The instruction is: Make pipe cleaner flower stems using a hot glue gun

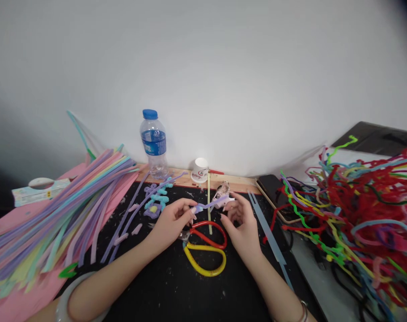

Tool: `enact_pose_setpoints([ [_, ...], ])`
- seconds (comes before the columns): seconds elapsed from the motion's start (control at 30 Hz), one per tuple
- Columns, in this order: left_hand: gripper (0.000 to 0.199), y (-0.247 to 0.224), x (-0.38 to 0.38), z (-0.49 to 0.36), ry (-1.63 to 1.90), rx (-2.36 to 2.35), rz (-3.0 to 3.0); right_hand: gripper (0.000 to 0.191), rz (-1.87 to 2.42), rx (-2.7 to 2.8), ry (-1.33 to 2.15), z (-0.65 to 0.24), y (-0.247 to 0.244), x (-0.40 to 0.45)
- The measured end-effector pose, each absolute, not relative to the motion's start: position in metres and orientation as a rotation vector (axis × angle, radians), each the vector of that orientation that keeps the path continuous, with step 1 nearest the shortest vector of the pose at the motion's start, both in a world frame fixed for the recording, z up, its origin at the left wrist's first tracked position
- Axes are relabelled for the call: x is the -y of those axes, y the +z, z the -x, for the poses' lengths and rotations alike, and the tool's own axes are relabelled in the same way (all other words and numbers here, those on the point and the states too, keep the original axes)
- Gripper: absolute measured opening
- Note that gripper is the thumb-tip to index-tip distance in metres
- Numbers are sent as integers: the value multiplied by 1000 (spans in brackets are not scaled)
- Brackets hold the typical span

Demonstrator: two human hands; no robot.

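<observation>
Over the black mat, my left hand pinches a short purple pipe cleaner between thumb and fingers; a small bluish bit shows at its tips. The other end of the strip reaches the index and middle fingers of my right hand, whose thumb stands apart below. Scissors with one red and one yellow handle lie under my hands, their blades partly hidden by the left one. Just behind the strip sits a small clear-wrapped item that I cannot make out. A pale yellow stick runs behind the strip.
Pastel pipe cleaners are heaped at left, a tangled colourful pile at right. Twisted blue and purple pieces lie left of my hands. A water bottle, paper cup and phone stand or lie along the back.
</observation>
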State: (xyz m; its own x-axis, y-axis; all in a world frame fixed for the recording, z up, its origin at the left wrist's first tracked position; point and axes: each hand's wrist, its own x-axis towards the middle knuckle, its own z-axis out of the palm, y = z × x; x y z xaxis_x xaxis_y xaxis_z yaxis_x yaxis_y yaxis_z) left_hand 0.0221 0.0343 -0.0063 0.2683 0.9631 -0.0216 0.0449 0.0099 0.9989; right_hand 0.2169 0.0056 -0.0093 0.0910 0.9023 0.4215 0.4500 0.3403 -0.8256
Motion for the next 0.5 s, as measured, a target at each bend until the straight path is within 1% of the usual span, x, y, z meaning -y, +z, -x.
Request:
enact_pose_setpoints([
  [0.03, 20, -6, -35, -22, 982, -1045, -1329, 52, 1305, 1505, 478, -219, -11, -8],
  [0.1, 20, -5, -36, -22, 1000, -1050, -1295, 50, 1415, 1534, 310, -225, -14, -13],
  [0.2, 21, -4, -37, -22, 1017, -1062, -1235, 49, 1639, 1702, 26, -237, -22, -20],
  [0.27, 21, -4, -37, -22, 1028, -1055, -1203, 49, 1792, 1735, -68, -244, -28, -23],
  [0.4, 23, -6, -39, -21, 1039, -1026, -1123, 39, 1940, 1820, -60, -250, -34, -24],
  [0.5, 25, -6, -40, -20, 1056, -1003, -1018, 33, 1900, 1801, 44, -251, -27, -25],
])
